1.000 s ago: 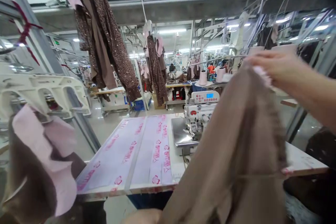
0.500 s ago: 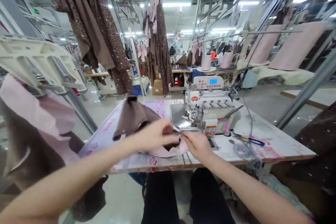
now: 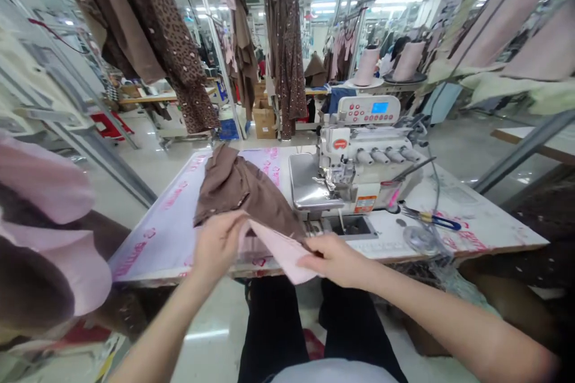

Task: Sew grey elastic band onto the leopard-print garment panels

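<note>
A brown fabric garment piece (image 3: 242, 191) lies spread on the sewing table, its pale pink lining (image 3: 281, 254) turned out toward me at the front edge. My left hand (image 3: 218, 248) pinches the fabric where brown meets pink. My right hand (image 3: 332, 260) grips the pink lining's far corner, just beside the brown edge. Both hands are close to the table's front edge, a little in front of the overlock sewing machine (image 3: 359, 161) and to its left.
The table's plastic cover (image 3: 153, 251) has pink print. Blue-handled scissors (image 3: 431, 220) and a clear round disc (image 3: 420, 239) lie right of the machine. Pink-lined brown garments (image 3: 45, 233) hang close at left, and spotted garments (image 3: 166, 48) hang overhead.
The garment has come down from high in front of me onto the table. Both hands now hold it, and the pink lining has opened out toward the front edge.
</note>
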The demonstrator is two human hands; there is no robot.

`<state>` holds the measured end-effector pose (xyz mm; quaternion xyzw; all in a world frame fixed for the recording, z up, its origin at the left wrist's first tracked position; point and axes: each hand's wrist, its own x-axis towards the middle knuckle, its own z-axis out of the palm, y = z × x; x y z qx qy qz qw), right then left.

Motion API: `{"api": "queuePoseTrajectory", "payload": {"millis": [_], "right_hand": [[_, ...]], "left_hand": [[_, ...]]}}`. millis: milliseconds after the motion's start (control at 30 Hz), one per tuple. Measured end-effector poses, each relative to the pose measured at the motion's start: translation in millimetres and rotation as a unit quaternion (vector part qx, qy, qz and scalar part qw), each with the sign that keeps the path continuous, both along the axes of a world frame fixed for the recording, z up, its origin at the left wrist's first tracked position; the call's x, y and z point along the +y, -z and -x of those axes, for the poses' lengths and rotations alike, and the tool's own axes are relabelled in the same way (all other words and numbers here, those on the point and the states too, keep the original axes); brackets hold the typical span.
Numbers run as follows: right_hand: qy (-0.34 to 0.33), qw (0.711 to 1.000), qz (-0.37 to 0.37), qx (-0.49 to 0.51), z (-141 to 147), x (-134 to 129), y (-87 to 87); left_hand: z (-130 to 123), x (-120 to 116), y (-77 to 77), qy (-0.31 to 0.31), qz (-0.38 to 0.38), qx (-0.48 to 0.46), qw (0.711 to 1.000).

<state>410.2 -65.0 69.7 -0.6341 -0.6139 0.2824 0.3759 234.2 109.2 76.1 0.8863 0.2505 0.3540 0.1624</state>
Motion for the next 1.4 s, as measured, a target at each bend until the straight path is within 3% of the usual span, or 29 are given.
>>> {"api": "queuePoseTrajectory", "payload": {"millis": [33, 100, 167, 233, 300, 400, 467, 733, 867, 1100, 1233, 1400], "right_hand": [[-0.024, 0.99, 0.049, 0.127, 3.8, 5.8, -1.8], [-0.035, 0.93, 0.084, 0.356, 8.8, 18.6, -1.2], [0.011, 0.867, 0.051, 0.495, 7.5, 26.8, 7.8], [0.078, 0.833, 0.01, 0.547, 0.1, 24.7, 24.8], [0.12, 0.824, 0.001, 0.554, -10.3, 12.6, 44.8], [0.148, 0.826, 0.003, 0.544, -25.6, -9.4, 66.2], [0.163, 0.833, -0.004, 0.529, -35.2, -16.5, 70.4], [0.185, 0.857, -0.083, 0.474, -67.7, -0.2, 72.9], [0.191, 0.86, -0.092, 0.465, -71.3, 4.7, 76.7], [0.202, 0.85, -0.097, 0.476, -70.9, 9.6, 62.2], [0.222, 0.851, -0.092, 0.467, -70.9, 11.0, 62.2], [0.24, 0.853, -0.074, 0.459, -71.7, 11.9, 63.0]], "left_hand": [[-10.2, 5.2, -24.5, -0.002, -0.037, 0.008, 0.999], [-48.0, 12.9, -64.9, -0.006, -0.113, 0.027, 0.993], [-100.3, 14.8, -80.7, 0.048, -0.144, 0.077, 0.985], [-149.9, 11.6, -69.2, 0.12, -0.093, 0.127, 0.98], [-183.1, 6.8, -42.5, 0.155, -0.052, 0.146, 0.976], [-203.9, 4.3, -9.5, 0.155, -0.015, 0.139, 0.978], [-211.3, 6.6, -2.8, 0.149, 0.002, 0.133, 0.98], [-249.7, 21.1, -10.9, 0.18, 0.023, 0.108, 0.977], [-251.8, 26.3, -9.8, 0.2, 0.034, 0.096, 0.974], [-253.4, 32.5, -7.4, 0.207, 0.041, 0.085, 0.974], [-256.8, 35.9, -4.5, 0.219, 0.041, 0.079, 0.972], [-265.6, 39.8, -11.9, 0.204, 0.031, 0.065, 0.976]]}}
